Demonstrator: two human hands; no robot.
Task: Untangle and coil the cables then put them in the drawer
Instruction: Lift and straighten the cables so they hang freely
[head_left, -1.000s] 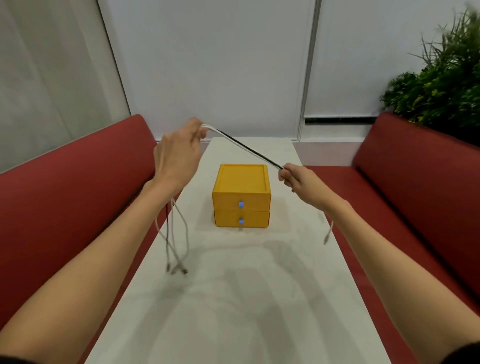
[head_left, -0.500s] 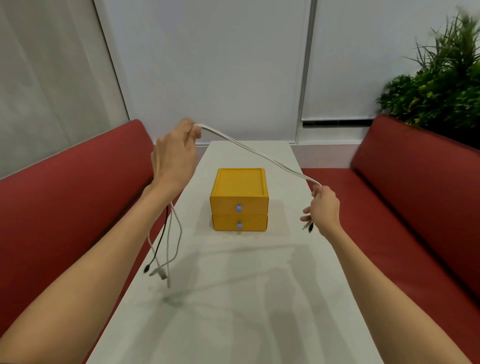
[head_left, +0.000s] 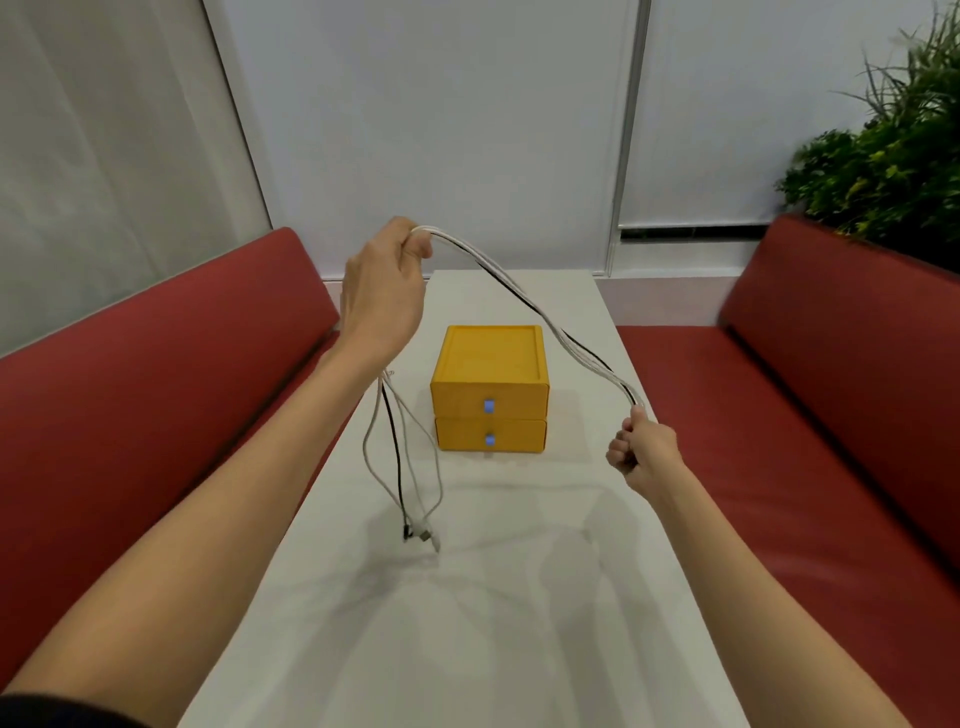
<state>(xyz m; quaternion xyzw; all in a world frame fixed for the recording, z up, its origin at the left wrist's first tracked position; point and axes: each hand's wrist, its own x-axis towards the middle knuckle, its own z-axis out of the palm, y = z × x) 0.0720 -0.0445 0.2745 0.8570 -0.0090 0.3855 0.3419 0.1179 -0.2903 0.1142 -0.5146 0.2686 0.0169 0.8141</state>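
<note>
Both drawers of the little yellow drawer box (head_left: 489, 384) are shut, so can't see inside. The cables (head_left: 550, 322), thin smooth white ones plus a black, run from the left hand (head_left: 382, 296)'s pinching fingers to the right hand (head_left: 644, 452)'s closed fist, with loose ends dangling below the left fingers over the white table (head_left: 467, 597).
</note>
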